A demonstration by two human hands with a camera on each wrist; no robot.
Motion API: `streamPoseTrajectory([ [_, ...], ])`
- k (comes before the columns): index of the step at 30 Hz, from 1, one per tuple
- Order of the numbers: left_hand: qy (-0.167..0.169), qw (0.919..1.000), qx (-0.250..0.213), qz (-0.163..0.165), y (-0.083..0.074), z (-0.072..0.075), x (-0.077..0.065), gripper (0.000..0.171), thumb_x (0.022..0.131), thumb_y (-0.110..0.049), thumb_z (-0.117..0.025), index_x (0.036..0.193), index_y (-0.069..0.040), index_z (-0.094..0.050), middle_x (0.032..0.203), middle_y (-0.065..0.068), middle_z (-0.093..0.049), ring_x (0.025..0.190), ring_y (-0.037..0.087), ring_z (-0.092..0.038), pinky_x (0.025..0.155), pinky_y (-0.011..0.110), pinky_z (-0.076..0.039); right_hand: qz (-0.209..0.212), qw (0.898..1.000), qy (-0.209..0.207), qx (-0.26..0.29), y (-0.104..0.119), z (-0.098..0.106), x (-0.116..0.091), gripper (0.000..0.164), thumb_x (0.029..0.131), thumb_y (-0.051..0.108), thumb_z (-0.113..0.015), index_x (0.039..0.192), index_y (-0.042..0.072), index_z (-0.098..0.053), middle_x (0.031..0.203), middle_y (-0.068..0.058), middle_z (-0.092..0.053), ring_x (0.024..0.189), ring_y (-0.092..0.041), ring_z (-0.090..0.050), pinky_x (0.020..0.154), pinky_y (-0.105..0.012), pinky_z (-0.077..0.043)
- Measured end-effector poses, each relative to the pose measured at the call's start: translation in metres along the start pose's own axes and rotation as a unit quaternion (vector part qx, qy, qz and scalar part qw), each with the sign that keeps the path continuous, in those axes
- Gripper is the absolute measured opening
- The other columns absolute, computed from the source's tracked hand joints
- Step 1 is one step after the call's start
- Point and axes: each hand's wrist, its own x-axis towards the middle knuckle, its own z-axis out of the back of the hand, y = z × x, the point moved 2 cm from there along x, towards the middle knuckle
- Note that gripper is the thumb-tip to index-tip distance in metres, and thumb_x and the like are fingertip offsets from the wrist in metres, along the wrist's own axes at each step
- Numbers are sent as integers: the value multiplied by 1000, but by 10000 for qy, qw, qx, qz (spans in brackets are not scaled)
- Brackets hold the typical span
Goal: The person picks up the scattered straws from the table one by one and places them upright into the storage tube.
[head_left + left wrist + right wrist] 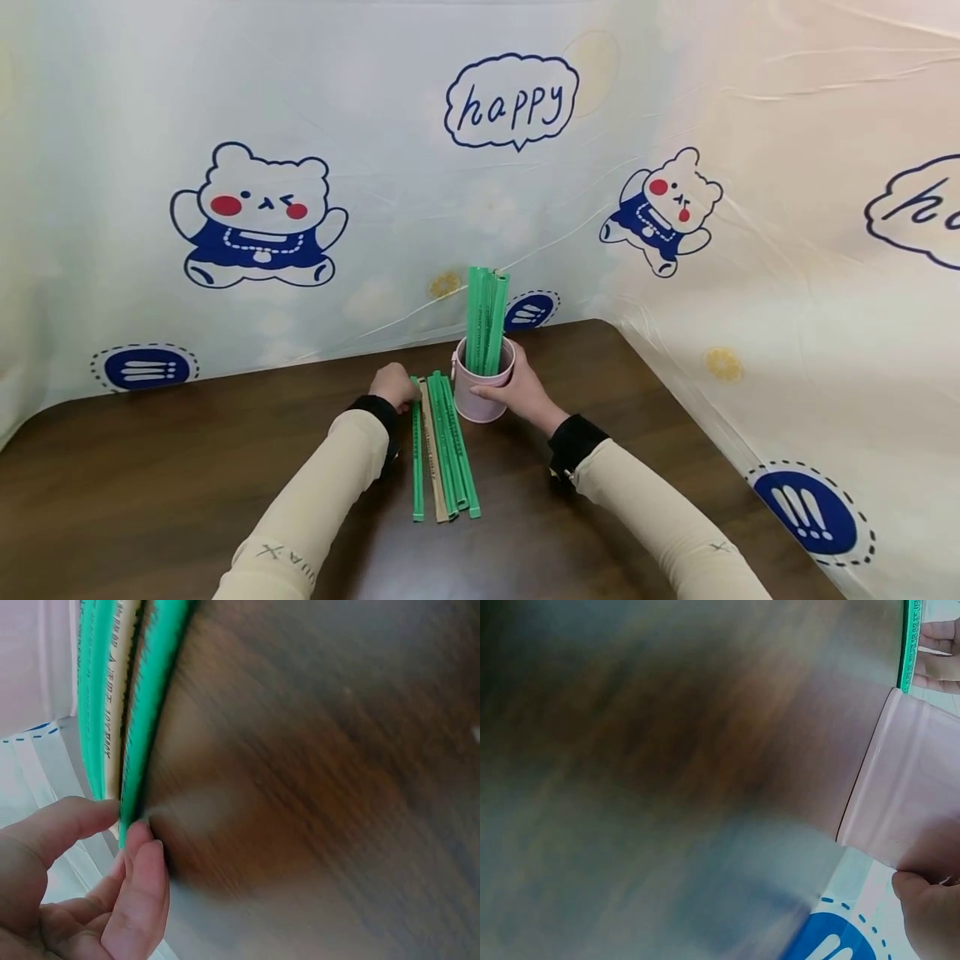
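My left hand (pixel 393 385) pinches the far end of the leftmost green wrapped straw (pixel 417 467), which lies on the table. In the left wrist view, the thumb and fingertips are on either side of this straw's end (pixel 142 742). Just right of it lie a brown wrapped straw (pixel 431 437) and several green wrapped straws (pixel 454 442), roughly side by side. My right hand (pixel 525 392) grips the right side of a small pink bucket (pixel 476 406), thumb across its front. Several more green wrapped straws (pixel 477 321) stand upright inside the bucket.
The dark wooden table (pixel 225 483) extends to both sides and toward me. Behind it and along the right hangs a pale curtain (pixel 397 208) printed with cartoon bears and words; the bucket stands near the table's far edge.
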Motion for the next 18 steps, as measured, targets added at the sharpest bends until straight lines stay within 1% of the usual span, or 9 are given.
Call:
streamPoseTrajectory([
  [3,-65,9999,123,77,0,2,-1,27,87,-2,-63,61,-3,-60,52,6,-54,42,13,-49,47,25,-44,-4,10000,-57,54,1,-1,-1,100,84,14,-85,159,8,-20,158,-18,-39,144,-35,-45,121,-58,-39],
  [5,-64,9996,221,153,0,3,1,28,87,-2,-62,60,-4,-58,52,6,-54,43,14,-50,47,25,-44,-25,10000,-31,53,2,0,0,100,84,14,-85,159,8,-20,158,-18,-39,144,-35,-44,121,-58,-39],
  [8,-151,9990,367,185,1,2,4,27,88,-4,-65,61,-4,-59,51,4,-51,42,13,-49,46,24,-42,-88,10000,26,-2,3,2,0,100,85,17,-85,159,9,-18,159,-18,-37,146,-35,-43,122,-58,-38],
  [10,-171,9987,419,216,1,3,4,27,89,-6,-67,64,-4,-59,50,2,-48,43,13,-47,46,24,-40,-97,9999,23,-11,4,3,1,100,85,17,-85,159,10,-18,160,-18,-37,146,-36,-43,122,-59,-38],
  [13,-204,9988,390,214,2,4,0,31,90,-9,-69,63,-7,-55,50,0,-43,44,12,-43,46,23,-37,-81,10000,8,7,4,2,0,100,85,16,-85,159,9,-19,159,-18,-37,146,-36,-43,122,-59,-38],
  [18,-159,9987,407,268,4,10,-5,27,91,-9,-67,66,-5,-57,50,0,-44,43,11,-43,45,22,-38,-60,9999,75,38,4,0,-2,100,85,14,-85,160,7,-18,160,-19,-37,146,-36,-43,122,-58,-38],
])
